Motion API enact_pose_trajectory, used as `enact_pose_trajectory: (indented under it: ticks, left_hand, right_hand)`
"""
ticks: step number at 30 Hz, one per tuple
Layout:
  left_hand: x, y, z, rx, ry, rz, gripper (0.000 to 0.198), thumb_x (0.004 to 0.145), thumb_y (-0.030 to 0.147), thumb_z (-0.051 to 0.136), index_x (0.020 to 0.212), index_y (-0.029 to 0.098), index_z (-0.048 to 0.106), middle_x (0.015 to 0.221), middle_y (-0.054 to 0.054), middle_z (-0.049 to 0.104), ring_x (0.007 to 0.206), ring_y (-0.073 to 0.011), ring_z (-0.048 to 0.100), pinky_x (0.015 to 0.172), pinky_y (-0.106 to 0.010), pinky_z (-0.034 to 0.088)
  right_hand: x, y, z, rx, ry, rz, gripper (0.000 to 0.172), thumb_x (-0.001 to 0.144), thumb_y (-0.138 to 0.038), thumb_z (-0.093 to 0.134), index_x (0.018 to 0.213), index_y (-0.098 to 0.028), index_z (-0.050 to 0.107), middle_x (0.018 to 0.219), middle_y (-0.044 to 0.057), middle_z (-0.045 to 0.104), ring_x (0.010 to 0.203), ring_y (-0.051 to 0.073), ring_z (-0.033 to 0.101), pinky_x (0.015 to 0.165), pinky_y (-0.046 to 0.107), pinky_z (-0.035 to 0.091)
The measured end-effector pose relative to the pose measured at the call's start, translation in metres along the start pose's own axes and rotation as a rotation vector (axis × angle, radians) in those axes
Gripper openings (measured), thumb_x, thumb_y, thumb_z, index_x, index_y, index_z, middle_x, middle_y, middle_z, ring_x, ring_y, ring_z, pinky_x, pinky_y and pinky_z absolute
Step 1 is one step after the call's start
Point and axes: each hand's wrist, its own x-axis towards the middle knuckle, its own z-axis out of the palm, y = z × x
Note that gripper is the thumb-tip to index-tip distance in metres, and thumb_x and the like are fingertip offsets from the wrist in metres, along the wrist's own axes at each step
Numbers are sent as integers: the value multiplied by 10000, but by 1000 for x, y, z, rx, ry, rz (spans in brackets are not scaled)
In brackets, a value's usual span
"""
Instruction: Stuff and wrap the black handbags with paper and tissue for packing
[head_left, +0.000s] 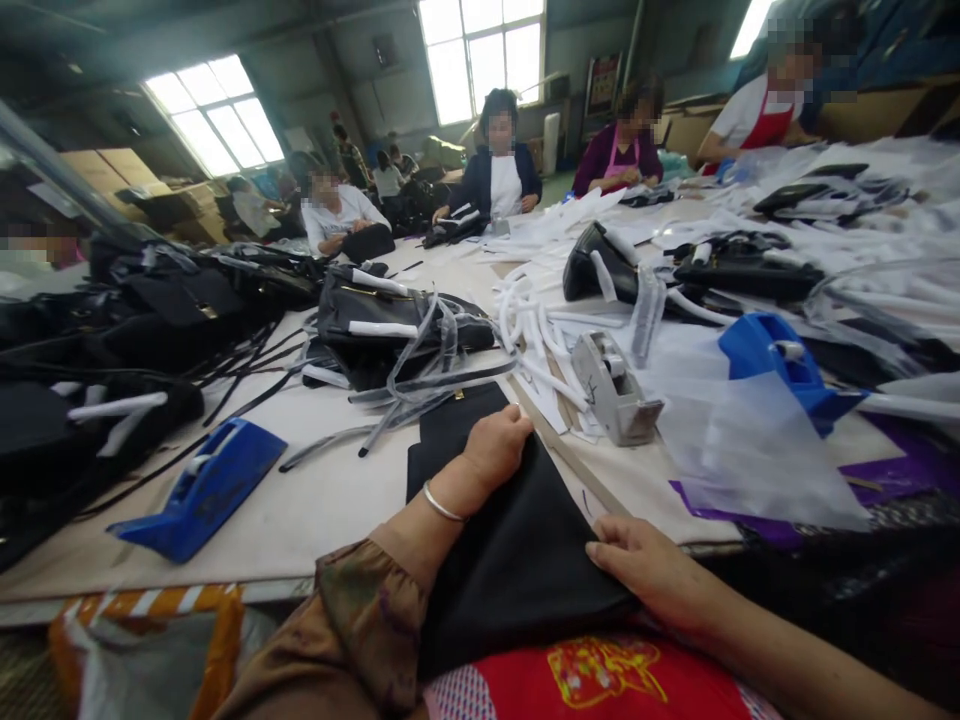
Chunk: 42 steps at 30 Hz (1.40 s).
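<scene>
A black bag (pixel 517 570), smooth and flat, lies over the table's near edge and against the red apron. My left hand (pixel 491 450), a bangle at its wrist, is closed at the bag's upper right edge, fingers curled down onto it. Lower along the same edge, my right hand (pixel 634 560) pinches the black material between thumb and fingers. A small gold-coloured fitting (pixel 459 395) shows near the bag's far end. Just beyond my hands stands a grey tape dispenser (pixel 611 390).
Blue tape dispensers lie left (pixel 206 490) and right (pixel 787 365). Ahead is a black handbag (pixel 367 320) with white-wrapped straps. White padding strips (pixel 536 330) and plastic sheets (pixel 757 450) cover the right side. Black bags (pixel 172 300) pile up at left. Several people work across the table.
</scene>
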Motion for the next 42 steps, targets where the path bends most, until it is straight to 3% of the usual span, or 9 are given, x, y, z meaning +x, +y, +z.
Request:
enact_pose_trajectory:
  ticks: [5, 10, 16, 20, 22, 25, 29, 34, 42]
  left_hand:
    - [-31, 3, -19, -123, -173, 53, 694, 853, 719, 457, 1261, 187, 634, 1249, -146, 630, 1094, -288, 629, 949, -373, 492]
    - [-72, 13, -18, -100, -314, 1, 1148, 669, 922, 404, 1570, 251, 169, 1618, -218, 191, 1439, -500, 229, 1099, -659, 256]
    - [-75, 4, -2, -33, -310, -160, 1077, 695, 936, 272, 1572, 332, 107, 1627, -218, 154, 1432, -540, 196, 1062, -765, 120]
    - [-73, 3, 2, -42, -272, -141, 1068, 689, 939, 272, 1566, 340, 153, 1616, -220, 196, 1417, -554, 219, 1052, -775, 122]
    - [-75, 3, 2, -53, -258, -139, 1055, 695, 932, 287, 1561, 340, 179, 1611, -222, 215, 1409, -562, 232, 1044, -782, 129]
    - [-78, 3, 1, -72, -231, -137, 1034, 714, 907, 341, 1559, 327, 201, 1603, -230, 234, 1401, -567, 245, 1036, -788, 142]
    - [-77, 4, -1, -66, -259, -139, 995, 762, 785, 500, 1563, 269, 211, 1610, -234, 209, 1413, -549, 236, 1051, -770, 169]
    - [-83, -6, -7, -83, -276, -70, 938, 814, 717, 487, 1563, 227, 208, 1622, -197, 208, 1451, -468, 228, 1107, -707, 171]
    - [-153, -31, -16, -39, -198, -171, 967, 831, 754, 412, 1547, 127, 239, 1632, -191, 176, 1509, -341, 147, 1207, -489, 150]
  right_hand:
    - [0, -3, 1, 80, -18, 11, 349, 672, -464, 673, 663, -203, 443, 530, -74, 424, 469, 70, 339, 471, 223, 207]
    - [-2, -7, 2, 62, -38, 38, 367, 657, -479, 698, 696, -197, 467, 536, -64, 484, 462, 74, 378, 469, 218, 225]
    - [-2, -6, 4, -11, -33, 36, 354, 686, -494, 652, 722, -202, 454, 542, -58, 494, 474, 83, 393, 475, 220, 224]
    - [-1, -12, -5, -334, -9, -15, 255, 777, -447, 559, 764, -196, 513, 563, -34, 518, 502, 119, 452, 479, 245, 271]
    - [-1, -23, -10, -626, 76, -156, 203, 817, -383, 540, 850, -188, 587, 653, 6, 593, 586, 163, 543, 535, 281, 375]
    - [5, -48, -6, -946, 217, -553, 283, 849, -321, 547, 1077, -181, 639, 1019, 110, 678, 943, 261, 639, 844, 390, 495]
    - [32, -73, 24, -1065, 92, -934, 604, 873, -378, 581, 1423, -153, 473, 1480, 174, 460, 1378, 307, 410, 1127, 459, 357]
    - [79, -61, 50, -1266, -126, -825, 1117, 716, -640, 695, 1573, -121, 202, 1626, 219, 154, 1499, 375, 133, 1181, 575, 189]
    - [91, -54, 42, -1362, -136, -804, 919, 758, -708, 630, 1536, -322, 330, 1642, 143, 164, 1485, 427, 139, 1152, 609, 181]
